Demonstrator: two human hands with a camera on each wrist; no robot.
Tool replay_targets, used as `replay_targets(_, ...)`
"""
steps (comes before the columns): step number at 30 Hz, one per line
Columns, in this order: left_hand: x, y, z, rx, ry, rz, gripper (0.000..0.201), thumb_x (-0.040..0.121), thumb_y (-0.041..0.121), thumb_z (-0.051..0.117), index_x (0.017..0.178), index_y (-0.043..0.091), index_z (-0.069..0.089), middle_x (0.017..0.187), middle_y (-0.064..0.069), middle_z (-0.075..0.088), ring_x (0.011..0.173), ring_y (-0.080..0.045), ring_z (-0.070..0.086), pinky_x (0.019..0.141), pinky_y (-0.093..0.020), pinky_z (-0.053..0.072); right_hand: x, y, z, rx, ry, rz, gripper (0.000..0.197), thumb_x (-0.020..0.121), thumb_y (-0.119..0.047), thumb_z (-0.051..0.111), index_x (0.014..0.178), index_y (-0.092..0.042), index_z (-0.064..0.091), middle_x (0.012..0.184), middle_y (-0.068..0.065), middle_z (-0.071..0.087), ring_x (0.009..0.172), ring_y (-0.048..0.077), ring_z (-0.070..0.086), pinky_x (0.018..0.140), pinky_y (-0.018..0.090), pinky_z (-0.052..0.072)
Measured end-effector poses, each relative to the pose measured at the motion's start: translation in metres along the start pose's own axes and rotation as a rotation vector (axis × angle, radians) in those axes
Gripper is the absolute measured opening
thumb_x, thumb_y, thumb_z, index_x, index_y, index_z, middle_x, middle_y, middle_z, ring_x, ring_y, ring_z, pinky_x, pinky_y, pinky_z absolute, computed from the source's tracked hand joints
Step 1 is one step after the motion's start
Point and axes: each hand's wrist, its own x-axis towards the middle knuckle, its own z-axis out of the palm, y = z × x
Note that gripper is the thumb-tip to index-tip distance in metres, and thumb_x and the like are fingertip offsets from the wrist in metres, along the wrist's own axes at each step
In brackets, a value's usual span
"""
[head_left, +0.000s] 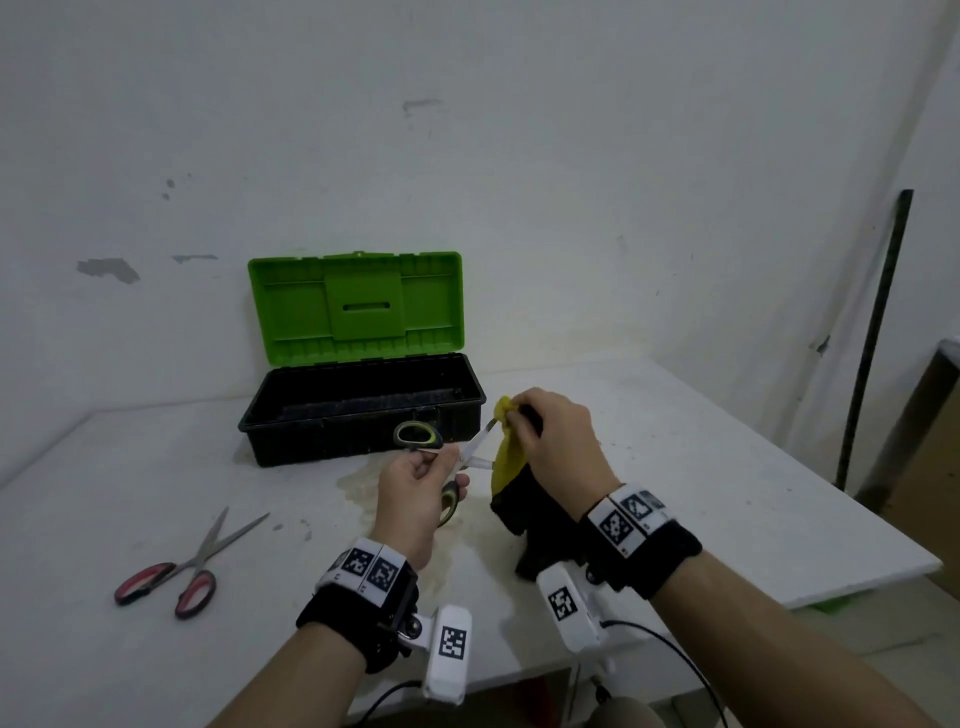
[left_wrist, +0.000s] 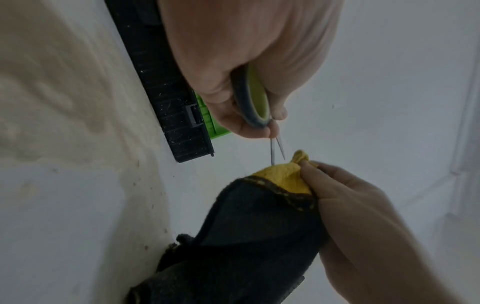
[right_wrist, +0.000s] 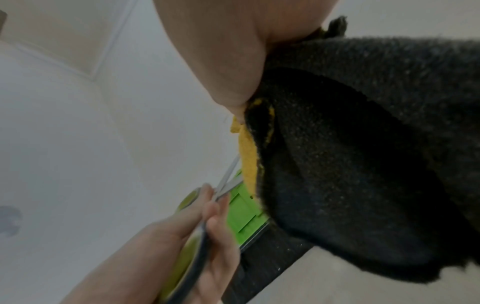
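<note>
My left hand (head_left: 415, 483) grips green-and-grey handled scissors (head_left: 423, 436) above the white table; their blades (head_left: 478, 449) are spread apart and point right at a black sock with a yellow toe (head_left: 506, 457). My right hand (head_left: 558, 441) pinches the yellow tip of the sock and holds it up, the black part hanging down to the table. In the left wrist view the blades (left_wrist: 276, 150) nearly touch the yellow toe (left_wrist: 283, 176). The right wrist view shows the black sock (right_wrist: 350, 164) close up and the left hand's fingers (right_wrist: 207, 226) on the scissors.
A black toolbox with its green lid (head_left: 356, 306) raised stands open at the back of the table (head_left: 727, 467). Red-handled scissors (head_left: 182, 571) lie spread at the front left. A dark pole (head_left: 878, 332) leans against the wall at right. A stain marks the table beneath my hands.
</note>
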Motion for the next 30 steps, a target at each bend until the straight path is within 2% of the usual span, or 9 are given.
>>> replay_targets(4,0.001,0.000,0.003,0.012,-0.017,-0.006,0.022,0.096,0.015,0.066,0.100,-0.007,0.069,0.080,-0.015,0.069,0.062,-0.015,0.065,0.058,-0.026,0.055,-0.018,-0.012,0.011,-0.010,-0.132,-0.099,0.009,0.094,-0.022,0.057,0.095,-0.020,0.066,0.088,0.000,0.064,0.080,0.016,0.057,0.073,0.030,0.048)
replay_targets(9,-0.002,0.000,0.000,0.016,-0.006,-0.005,0.024,0.096,0.014,0.066,0.101,-0.010,0.067,0.081,-0.015,0.069,0.059,-0.014,0.063,0.055,-0.024,0.054,0.004,0.005,-0.002,-0.038,-0.012,0.055,0.012,0.095,-0.019,0.057,0.096,-0.014,0.068,0.092,0.005,0.068,0.085,0.021,0.060,0.076,0.032,0.048)
replay_targets(11,-0.002,0.000,-0.001,0.035,0.000,0.004,0.022,0.096,0.014,0.066,0.101,-0.007,0.068,0.081,-0.014,0.069,0.060,-0.014,0.064,0.055,-0.023,0.054,0.003,0.001,-0.004,-0.036,-0.001,0.020,0.012,0.094,-0.019,0.058,0.096,-0.015,0.068,0.091,0.003,0.068,0.084,0.019,0.059,0.074,0.027,0.044)
replay_targets(15,-0.004,0.005,0.002,0.103,-0.036,0.047,0.015,0.097,0.015,0.065,0.096,0.001,0.071,0.081,-0.008,0.075,0.064,-0.014,0.066,0.059,-0.024,0.056,-0.013,-0.021,0.006,-0.050,-0.168,-0.103,0.013,0.094,-0.023,0.056,0.096,-0.018,0.068,0.090,0.003,0.066,0.083,0.019,0.058,0.075,0.031,0.046)
replay_targets(18,-0.007,0.006,0.002,0.136,-0.053,0.077,0.014,0.097,0.014,0.065,0.096,0.001,0.070,0.082,-0.008,0.075,0.063,-0.014,0.066,0.059,-0.025,0.057,-0.005,-0.013,0.008,-0.097,-0.168,-0.038,0.016,0.094,-0.024,0.055,0.092,-0.016,0.068,0.088,0.005,0.065,0.083,0.022,0.059,0.074,0.035,0.048)
replay_targets(22,-0.006,0.002,-0.004,0.160,-0.023,0.082,0.014,0.096,0.014,0.066,0.093,0.000,0.067,0.081,-0.011,0.070,0.061,-0.013,0.066,0.058,-0.023,0.056,0.008,0.004,-0.002,-0.085,-0.074,0.082,0.015,0.095,-0.024,0.055,0.093,-0.016,0.068,0.090,0.003,0.066,0.084,0.020,0.060,0.073,0.031,0.047)
replay_targets(25,-0.004,0.002,-0.004,0.142,-0.006,0.063,0.015,0.097,0.015,0.065,0.094,0.001,0.068,0.081,-0.013,0.071,0.061,-0.012,0.066,0.057,-0.022,0.054,-0.005,-0.010,0.004,-0.038,-0.127,-0.040,0.012,0.095,-0.023,0.055,0.093,-0.018,0.066,0.090,0.000,0.065,0.082,0.017,0.056,0.073,0.028,0.045)
replay_targets(27,-0.003,0.002,-0.002,0.118,-0.011,0.045,0.017,0.097,0.016,0.064,0.096,0.001,0.071,0.083,-0.013,0.074,0.061,-0.012,0.066,0.057,-0.023,0.054,-0.018,-0.020,0.012,-0.026,-0.188,-0.109,0.011,0.094,-0.023,0.055,0.093,-0.018,0.065,0.089,0.001,0.064,0.081,0.018,0.057,0.074,0.032,0.047)
replay_targets(30,-0.004,0.002,0.001,0.077,-0.005,0.018,0.018,0.097,0.016,0.065,0.098,-0.002,0.070,0.084,-0.014,0.073,0.062,-0.013,0.066,0.058,-0.024,0.055,-0.013,-0.014,0.015,-0.032,-0.134,-0.076,0.011,0.094,-0.022,0.056,0.093,-0.016,0.065,0.087,0.003,0.064,0.080,0.019,0.057,0.073,0.032,0.047)
